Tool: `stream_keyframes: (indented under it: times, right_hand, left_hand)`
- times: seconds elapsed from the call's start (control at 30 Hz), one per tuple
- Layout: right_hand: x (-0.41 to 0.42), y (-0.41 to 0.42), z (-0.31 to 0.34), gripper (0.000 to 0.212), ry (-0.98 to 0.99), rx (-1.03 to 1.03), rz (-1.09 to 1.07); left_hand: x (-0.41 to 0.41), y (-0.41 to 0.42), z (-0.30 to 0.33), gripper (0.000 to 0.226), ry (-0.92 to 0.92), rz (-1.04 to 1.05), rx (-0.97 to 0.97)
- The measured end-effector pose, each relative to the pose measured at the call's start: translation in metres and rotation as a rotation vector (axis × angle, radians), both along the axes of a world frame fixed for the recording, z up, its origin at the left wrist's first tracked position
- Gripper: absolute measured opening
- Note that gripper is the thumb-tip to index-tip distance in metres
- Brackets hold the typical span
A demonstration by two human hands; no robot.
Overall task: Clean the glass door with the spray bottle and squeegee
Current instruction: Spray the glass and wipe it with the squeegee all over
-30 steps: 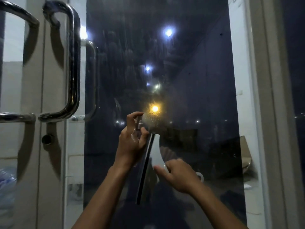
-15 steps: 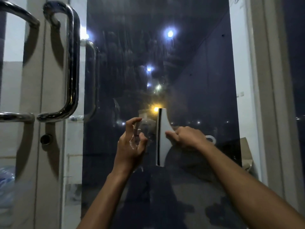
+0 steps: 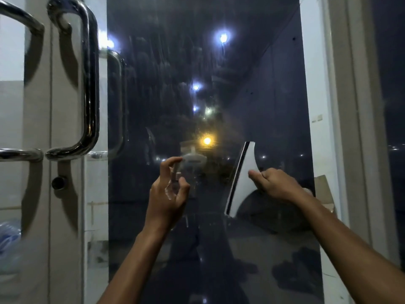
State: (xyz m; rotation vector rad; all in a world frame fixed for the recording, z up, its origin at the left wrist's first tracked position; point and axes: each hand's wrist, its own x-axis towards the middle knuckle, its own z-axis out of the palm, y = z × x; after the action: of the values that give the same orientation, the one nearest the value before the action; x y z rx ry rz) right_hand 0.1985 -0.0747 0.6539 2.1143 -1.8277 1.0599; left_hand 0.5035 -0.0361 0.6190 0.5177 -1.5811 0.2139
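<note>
Glass door (image 3: pixel 252 88) fills the centre of view, dark, with streaks and droplets seen across the upper and middle pane and street lights showing through it. A small clear spray bottle (image 3: pixel 175 176) is gripped upright in the left hand (image 3: pixel 168 194), forefinger curled over its top, held just in front of the pane near the middle. A white squeegee (image 3: pixel 241 178) with a black blade edge is gripped in the right hand (image 3: pixel 274 185), thumb on its face; the blade is set nearly vertical, tilted slightly, on the pane's right half, blade edge facing left. Contact with the glass looks likely but is not certain. The two hands are kept apart. Chrome pull handles (image 3: pixel 87 84) are seen at left, a white frame (image 3: pixel 341 106) at right.
</note>
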Motion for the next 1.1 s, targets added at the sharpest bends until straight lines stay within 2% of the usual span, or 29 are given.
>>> stream_keyframes:
  times: [0.13,0.27,0.4,0.53,0.7,1.0,1.1]
  right_hand:
    - [0.042,0.005,0.026,0.069,-0.374,-0.172,0.138]
    - [0.093,-0.003,0.074,0.054,-0.686,-0.218,0.264]
    - [0.124,-0.017,0.081,0.063,-0.905,-0.151,0.189]
    - [0.140,-0.028,0.060,0.063,-0.973,-0.224,0.086]
    - [0.157,-0.029,0.035,0.057,-1.094,-0.332,0.092]
    - [0.157,-0.023,-0.054,0.053,-1.126,-0.299,0.044]
    - [0.152,-0.018,-0.101,0.059,-1.069,-0.241,-0.047]
  left_hand:
    - [0.006,-0.001,0.009,0.038,0.019,0.029,-0.015]
    - [0.006,-0.002,0.015,0.037,0.025,0.056,-0.036]
    - [0.004,-0.002,0.017,0.038,0.027,0.062,-0.052]
    - [0.003,-0.007,0.015,0.038,0.054,0.063,-0.044]
    - [0.001,-0.012,0.008,0.038,0.052,0.060,-0.022]
    - [0.010,-0.011,0.002,0.038,0.069,0.023,-0.017]
    - [0.014,-0.008,-0.001,0.039,0.069,0.015,-0.004]
